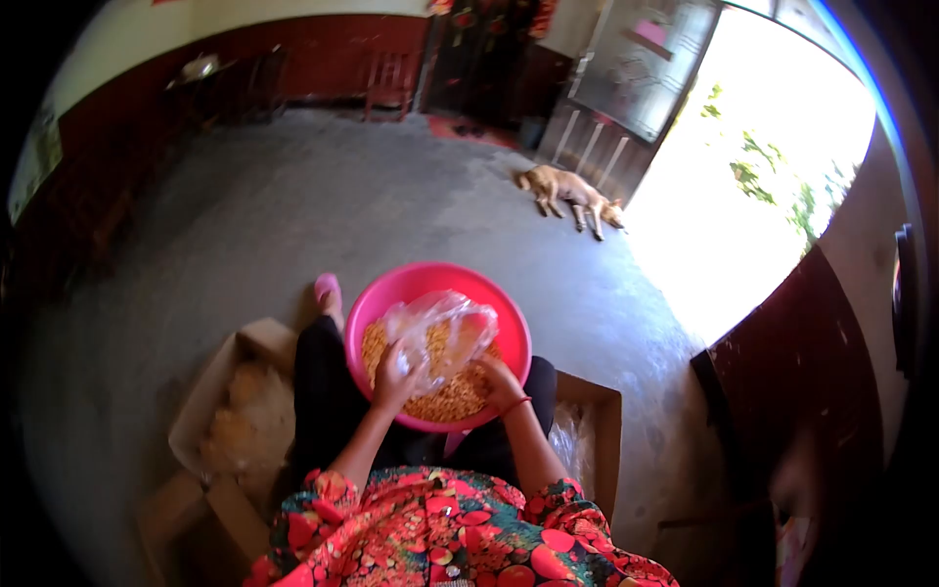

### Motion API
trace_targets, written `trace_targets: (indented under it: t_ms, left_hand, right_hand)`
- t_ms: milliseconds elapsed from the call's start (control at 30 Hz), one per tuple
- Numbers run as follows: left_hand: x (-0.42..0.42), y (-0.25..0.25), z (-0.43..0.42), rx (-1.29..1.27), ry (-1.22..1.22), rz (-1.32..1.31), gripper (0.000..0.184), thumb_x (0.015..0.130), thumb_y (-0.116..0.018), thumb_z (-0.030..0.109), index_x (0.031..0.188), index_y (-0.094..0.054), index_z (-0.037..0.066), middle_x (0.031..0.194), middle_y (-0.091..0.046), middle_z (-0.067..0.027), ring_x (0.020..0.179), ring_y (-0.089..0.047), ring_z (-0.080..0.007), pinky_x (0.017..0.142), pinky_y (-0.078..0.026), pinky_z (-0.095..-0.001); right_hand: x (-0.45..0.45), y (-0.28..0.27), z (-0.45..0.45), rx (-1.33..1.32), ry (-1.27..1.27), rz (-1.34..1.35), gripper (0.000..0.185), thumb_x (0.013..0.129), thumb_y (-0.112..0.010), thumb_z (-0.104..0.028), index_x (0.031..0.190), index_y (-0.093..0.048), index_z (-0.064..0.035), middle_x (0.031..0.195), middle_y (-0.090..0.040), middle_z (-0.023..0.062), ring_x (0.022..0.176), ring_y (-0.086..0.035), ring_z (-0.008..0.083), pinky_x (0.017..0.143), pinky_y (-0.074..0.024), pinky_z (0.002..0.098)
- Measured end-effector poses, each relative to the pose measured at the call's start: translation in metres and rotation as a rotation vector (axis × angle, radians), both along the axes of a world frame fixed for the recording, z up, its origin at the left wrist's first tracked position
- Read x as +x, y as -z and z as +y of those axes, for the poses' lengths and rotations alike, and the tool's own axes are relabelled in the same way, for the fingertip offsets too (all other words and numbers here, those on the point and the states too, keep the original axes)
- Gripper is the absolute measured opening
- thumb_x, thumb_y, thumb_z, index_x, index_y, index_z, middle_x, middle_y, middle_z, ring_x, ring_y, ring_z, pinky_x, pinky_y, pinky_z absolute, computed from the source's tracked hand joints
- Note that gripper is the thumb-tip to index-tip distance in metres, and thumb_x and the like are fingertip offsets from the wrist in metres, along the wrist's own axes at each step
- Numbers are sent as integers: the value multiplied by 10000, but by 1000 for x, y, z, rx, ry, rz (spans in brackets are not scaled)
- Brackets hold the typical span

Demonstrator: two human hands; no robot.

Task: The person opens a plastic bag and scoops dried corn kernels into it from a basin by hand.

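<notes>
Head camera looks down on a wide pink basin (pixel 521 338), set at the lap between the seated person's dark-trousered legs (pixel 318 382) — close enough, I'd judge, that the knees steady it and neither hand has to. Loose orange-yellow pieces (pixel 455 403) cover its bottom, thickest toward the near rim. Over them, from the middle toward the far rim, a clear plastic bag (pixel 445 318) is held up and spread inside the basin's walls, so anything slipping off it should drop back in.

The left hand (pixel 396 377) comes over the near-left rim, its fingers closed on the bag's left side. The right hand (pixel 499 382) reaches across the near-right rim to the bag's opposite side; crumpled film hides its fingertips, so I can't tell whether they grip or just support it.

Open cardboard boxes flank the legs, both within easy reach: the left box (pixel 268 339) has bagged contents, the right box (pixel 606 426) clear plastic.
</notes>
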State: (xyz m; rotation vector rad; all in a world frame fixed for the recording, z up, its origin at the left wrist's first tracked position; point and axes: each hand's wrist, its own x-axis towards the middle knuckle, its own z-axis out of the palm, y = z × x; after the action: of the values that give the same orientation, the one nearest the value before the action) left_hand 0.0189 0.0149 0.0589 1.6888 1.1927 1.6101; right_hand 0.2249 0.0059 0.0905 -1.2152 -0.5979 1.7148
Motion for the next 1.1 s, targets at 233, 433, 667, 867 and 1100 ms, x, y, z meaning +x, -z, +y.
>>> trace_targets:
  t_ms: [233,433,667,867,1100]
  left_hand:
    - [-1,7,0,23,-46,64,524,652,-623,46,1137,-440,-27,1028,-522,-173,988,-509,-291,865,-394,-342]
    - [-2,5,-2,-11,-28,56,521,650,-599,20,1142,-437,-33,1035,-519,-174,995,-508,-287,866,-393,-327]
    - [0,5,-5,-78,20,-58,504,656,-576,10,1141,-443,-30,1034,-520,-175,1007,-504,-275,873,-387,-323]
    - [-1,5,-3,-52,-24,16,502,657,-578,19,1139,-445,-28,1025,-524,-177,992,-512,-286,867,-396,-329]
    - [-2,3,-4,-44,-26,41,497,653,-580,24,1129,-449,-40,1015,-527,-191,984,-517,-299,857,-403,-331]
  right_hand:
    - [-8,-12,-13,12,2,323,192,894,-420,-266,799,-489,-114,508,-272,-60,365,-208,43,327,-167,182]
    - [-35,-70,2,263,26,255,157,878,-452,-219,775,-501,-111,554,-375,-48,407,-304,50,360,-242,172]
    - [-54,-39,39,771,-102,-641,228,857,-452,-200,859,-591,-19,838,-588,32,755,-527,80,637,-411,227]
    - [-33,-34,4,488,-243,-568,236,858,-456,-217,830,-603,-35,697,-583,12,626,-533,76,567,-420,217]
    - [-13,24,-10,526,-446,-1538,289,747,-502,-302,827,-610,-46,740,-597,184,720,-586,332,651,-456,427]
